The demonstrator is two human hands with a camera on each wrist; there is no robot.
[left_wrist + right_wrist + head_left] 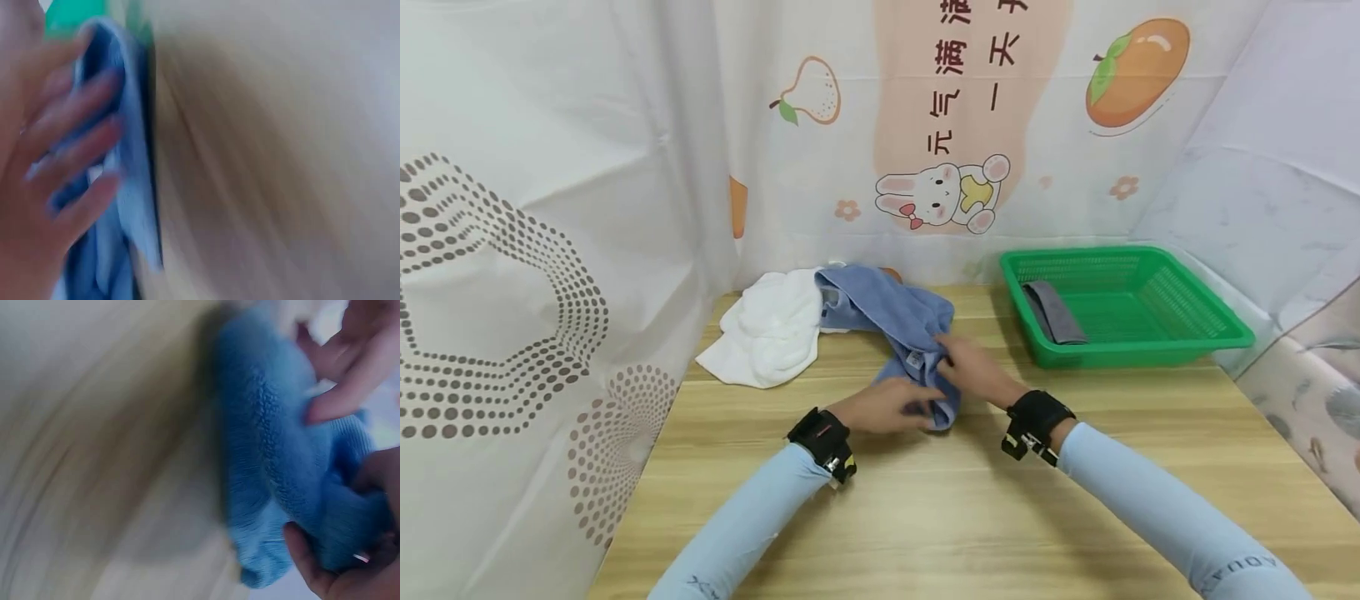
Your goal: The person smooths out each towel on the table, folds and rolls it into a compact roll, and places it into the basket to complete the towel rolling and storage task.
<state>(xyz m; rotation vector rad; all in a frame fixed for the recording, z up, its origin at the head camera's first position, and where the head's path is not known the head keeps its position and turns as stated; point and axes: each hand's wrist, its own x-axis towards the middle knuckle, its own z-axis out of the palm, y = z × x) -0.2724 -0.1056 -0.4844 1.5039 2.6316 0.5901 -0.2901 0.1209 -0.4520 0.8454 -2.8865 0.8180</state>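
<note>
A crumpled blue towel [891,304] stretches from the back of the table toward the front, with a small white label showing. My right hand [976,368] grips a fold along its right side; in the right wrist view the fingers [303,553] curl round the blue fabric. On the other side, my left hand [883,406] is at the towel's near end. Its fingers [94,140] are spread and fairly straight over the cloth in the blurred left wrist view. A bunched white towel [775,325] lies left of the blue one, partly overlapped by it.
A green plastic basket [1138,357] stands at the back right, holding a folded grey cloth [1055,312] against its left wall. Behind the wooden table [917,525] hangs a printed curtain [820,167], and white sheeting [535,250] closes off the left side.
</note>
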